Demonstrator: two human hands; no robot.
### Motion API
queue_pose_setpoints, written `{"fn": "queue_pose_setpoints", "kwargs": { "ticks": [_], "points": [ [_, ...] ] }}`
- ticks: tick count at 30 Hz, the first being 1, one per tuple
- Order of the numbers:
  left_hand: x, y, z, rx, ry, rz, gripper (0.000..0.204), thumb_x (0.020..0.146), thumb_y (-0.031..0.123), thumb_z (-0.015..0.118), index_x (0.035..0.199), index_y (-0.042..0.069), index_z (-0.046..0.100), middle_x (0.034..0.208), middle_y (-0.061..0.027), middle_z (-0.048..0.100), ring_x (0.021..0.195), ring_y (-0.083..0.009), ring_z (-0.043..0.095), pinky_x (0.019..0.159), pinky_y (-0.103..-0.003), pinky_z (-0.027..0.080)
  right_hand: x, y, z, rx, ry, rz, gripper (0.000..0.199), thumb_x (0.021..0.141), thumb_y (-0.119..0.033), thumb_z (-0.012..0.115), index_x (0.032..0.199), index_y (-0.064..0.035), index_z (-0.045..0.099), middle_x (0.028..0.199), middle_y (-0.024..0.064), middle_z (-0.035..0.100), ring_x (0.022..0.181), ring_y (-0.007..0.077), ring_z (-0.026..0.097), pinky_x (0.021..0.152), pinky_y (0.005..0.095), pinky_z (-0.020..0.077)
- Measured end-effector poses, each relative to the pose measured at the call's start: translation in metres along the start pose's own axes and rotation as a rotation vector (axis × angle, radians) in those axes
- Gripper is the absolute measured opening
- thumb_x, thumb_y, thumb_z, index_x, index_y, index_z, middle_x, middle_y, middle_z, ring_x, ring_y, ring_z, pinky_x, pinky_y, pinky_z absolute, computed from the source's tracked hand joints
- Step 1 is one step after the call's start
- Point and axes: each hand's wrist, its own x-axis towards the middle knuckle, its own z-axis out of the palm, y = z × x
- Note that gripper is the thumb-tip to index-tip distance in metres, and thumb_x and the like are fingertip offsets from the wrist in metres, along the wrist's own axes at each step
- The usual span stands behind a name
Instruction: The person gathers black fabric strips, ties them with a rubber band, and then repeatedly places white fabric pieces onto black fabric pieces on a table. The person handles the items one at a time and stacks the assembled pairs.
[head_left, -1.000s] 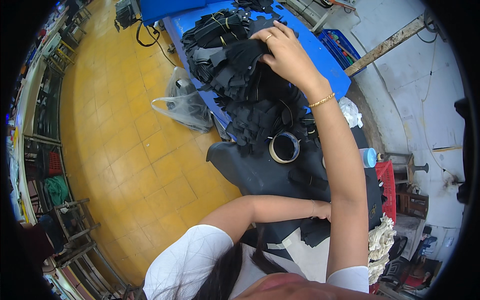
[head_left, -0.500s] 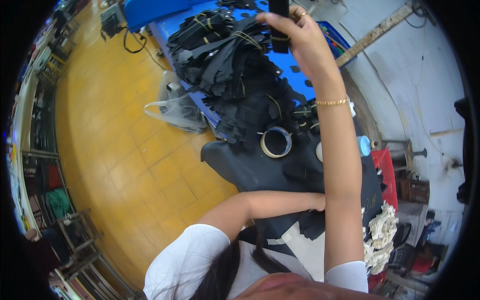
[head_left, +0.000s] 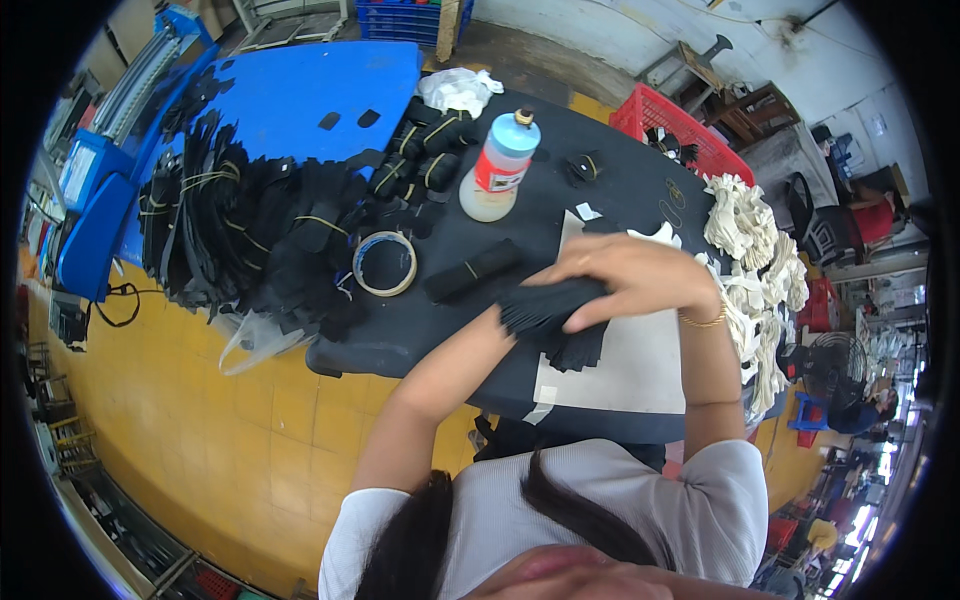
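Observation:
My right hand [head_left: 640,275] is closed over a fanned stack of black fabric pieces [head_left: 548,306], its thumb on the near side. My left forearm reaches in to the same stack, but my left hand is hidden behind the fabric and my right hand. Below them, more black pieces [head_left: 578,347] lie on a pale board [head_left: 640,370] taped to the dark table. Just left of my hands rests a rolled black bundle [head_left: 474,270] with a thin band round it. A tape roll [head_left: 385,264] lies farther left.
A bottle with a blue top [head_left: 500,165] stands beyond my hands. Banded black bundles [head_left: 425,150] and a large heap of black strips [head_left: 250,225] lie left, partly on a blue table [head_left: 300,100]. Right are cream-coloured fabric bundles [head_left: 745,225] and a red basket [head_left: 680,125].
My right hand has come back from the far left, where it held up a banded black bundle, to the pale board. The view has turned toward the right.

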Motion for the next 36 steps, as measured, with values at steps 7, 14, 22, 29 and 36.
{"fn": "queue_pose_setpoints", "kwargs": {
  "ticks": [7,14,22,29,36],
  "points": [
    [0.013,-0.006,-0.002,-0.038,-0.045,-0.071,0.083,0.079,0.010,0.081,0.143,-0.007,0.031,0.120,-0.0146,0.058,0.105,-0.0193,0.062,0.088,-0.032,0.054,-0.064,0.116,-0.023,-0.190,0.979,0.505,0.050,0.083,-0.033,0.077,0.121,-0.0026,0.065,0.108,0.0178,0.064,0.102,0.0308,0.063,0.088,0.0380,0.0487],
    [0.020,-0.015,-0.006,-0.048,-0.048,-0.080,0.073,0.080,0.009,0.080,0.140,-0.006,0.041,0.121,-0.0116,0.060,0.108,-0.0173,0.060,0.092,-0.031,0.052,-0.037,0.228,0.019,-0.266,0.607,1.028,0.074,0.088,-0.042,0.070,0.146,-0.0029,0.043,0.140,0.0270,0.051,0.129,0.0416,0.051,0.104,0.0504,0.0430],
    [0.009,-0.008,0.000,-0.021,-0.037,0.004,0.093,0.073,0.020,0.087,0.139,-0.015,0.031,0.121,-0.0203,0.060,0.113,-0.0206,0.058,0.091,-0.032,0.052,0.006,0.039,-0.041,0.024,0.472,0.450,0.055,0.089,-0.027,0.072,0.135,-0.0014,0.057,0.133,0.0208,0.060,0.120,0.0349,0.059,0.099,0.0428,0.0474],
    [0.008,-0.005,-0.002,0.061,-0.035,-0.006,0.093,0.071,0.018,0.085,0.145,-0.003,0.033,0.135,-0.0185,0.054,0.126,-0.0242,0.051,0.102,-0.032,0.045,0.154,-0.099,-0.030,-0.516,0.208,-0.385,0.046,0.088,-0.022,0.069,0.130,-0.0052,0.059,0.122,0.0139,0.062,0.112,0.0338,0.060,0.095,0.0419,0.0484],
    [0.015,-0.011,-0.005,0.122,-0.018,0.169,0.079,0.071,0.019,0.085,0.138,-0.001,0.047,0.130,-0.0184,0.059,0.123,-0.0252,0.054,0.102,-0.033,0.043,0.266,-0.135,-0.011,-0.633,0.215,-0.378,0.029,0.088,-0.014,0.064,0.116,-0.0050,0.066,0.116,0.0130,0.065,0.106,0.0319,0.063,0.088,0.0428,0.0507]
  ]
}}
